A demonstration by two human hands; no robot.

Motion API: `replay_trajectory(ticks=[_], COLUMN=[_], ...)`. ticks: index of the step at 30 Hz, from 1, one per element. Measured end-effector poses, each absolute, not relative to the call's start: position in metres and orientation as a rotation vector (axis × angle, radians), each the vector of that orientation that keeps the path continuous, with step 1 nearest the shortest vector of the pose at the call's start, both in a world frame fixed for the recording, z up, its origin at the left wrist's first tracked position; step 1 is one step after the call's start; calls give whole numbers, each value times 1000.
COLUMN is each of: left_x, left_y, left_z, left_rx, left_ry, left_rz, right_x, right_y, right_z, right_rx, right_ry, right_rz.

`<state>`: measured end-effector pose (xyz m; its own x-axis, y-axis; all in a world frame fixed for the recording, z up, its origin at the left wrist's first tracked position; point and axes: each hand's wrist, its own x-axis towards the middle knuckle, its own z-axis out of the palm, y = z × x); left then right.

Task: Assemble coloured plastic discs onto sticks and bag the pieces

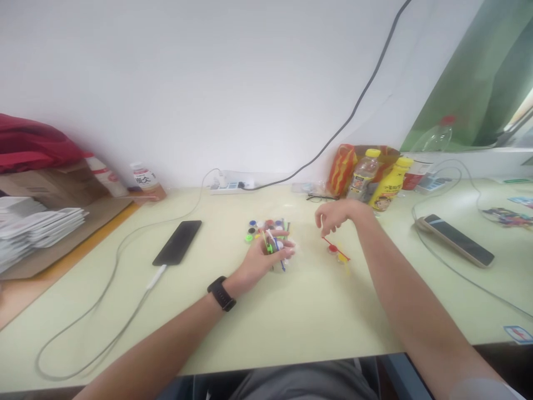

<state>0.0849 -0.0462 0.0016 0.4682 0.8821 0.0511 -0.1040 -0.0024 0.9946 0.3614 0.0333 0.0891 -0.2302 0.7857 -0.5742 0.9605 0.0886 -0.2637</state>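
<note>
My left hand (260,258), with a black watch on its wrist, is closed around several thin coloured sticks. A blue stick (283,266) and a white one stick out of it, beside bright green and pale pieces. Just behind this hand are small round pots (252,223) with blue, black, white, red and green tops, partly hidden by the fingers. My right hand (333,216) bends down, thumb and fingers pinching the upper end of a thin red stick (335,247). That stick slants over a small red-topped pot (332,250) and a yellow-topped pot (343,258) on the table.
A phone (177,243) on a white cable lies left, another phone (458,240) right. Bottles (365,175), a snack bag (340,169), glasses (321,198) and a power strip (231,188) line the wall. White boxes (45,228) are stacked at far left.
</note>
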Motion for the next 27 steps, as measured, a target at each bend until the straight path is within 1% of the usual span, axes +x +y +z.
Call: replay_trajectory(ticks=[5,13,15,18,21,25,27], left_x=[85,85,85,85,86,85,85], left_y=[-46,-47,-47,-47,-47,-44,-42], left_z=[-3,-8,-7,-9,-13,-16,-18], left_rx=[1521,1576,1610,1709,1778,1715,1663], left_ry=[785,773,792,764,711,713,710], left_rz=[864,805,835,840,776,740,744], right_x=[359,365,368,377,384,377,365], right_y=[53,57,54,44,28,-4,-22], right_z=[65,56,62,83,110,144,157], right_rx=[1594,1521,1515,1575,1773,2066,2059], right_ry=[2026,2016,2085,2327,2589,3043,3333], right_rz=[-989,-1205,-1231,-1214,-1089,-892,-834])
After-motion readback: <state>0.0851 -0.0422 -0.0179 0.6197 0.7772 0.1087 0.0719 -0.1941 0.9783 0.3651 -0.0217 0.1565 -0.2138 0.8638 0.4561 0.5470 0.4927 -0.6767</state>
